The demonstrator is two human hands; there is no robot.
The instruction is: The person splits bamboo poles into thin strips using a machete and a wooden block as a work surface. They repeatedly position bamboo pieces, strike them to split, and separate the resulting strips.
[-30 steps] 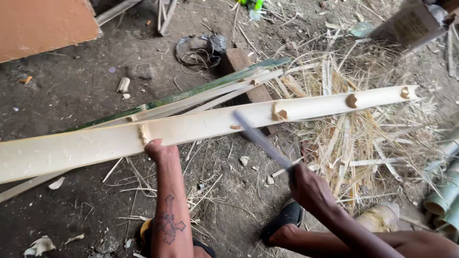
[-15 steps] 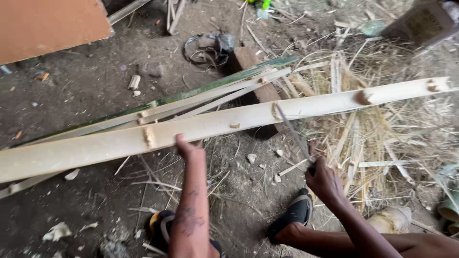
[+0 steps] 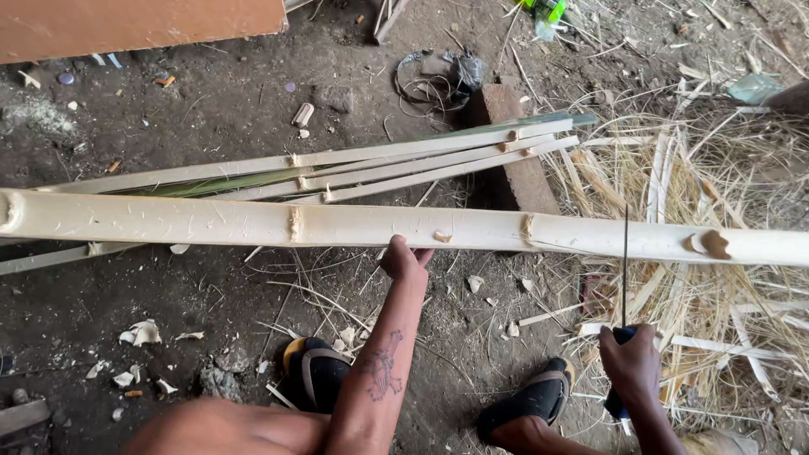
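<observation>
One long pale peeled bamboo pole (image 3: 354, 225) lies across the dirt ground (image 3: 194, 126). Left hand (image 3: 404, 260) grips its near edge. Right hand (image 3: 630, 362) is closed around a thin-bladed knife (image 3: 624, 253), edge-on, blade over the pole.

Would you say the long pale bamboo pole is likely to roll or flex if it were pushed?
The bamboo pole looks thick and round, so probably stiff yet apt to roll; the left hand steadies it. Resting across a block, it may pivot.

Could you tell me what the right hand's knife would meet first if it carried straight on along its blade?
Most likely the pale bamboo pole: the right hand holds the knife pointing at it, though depth is unclear.
</observation>
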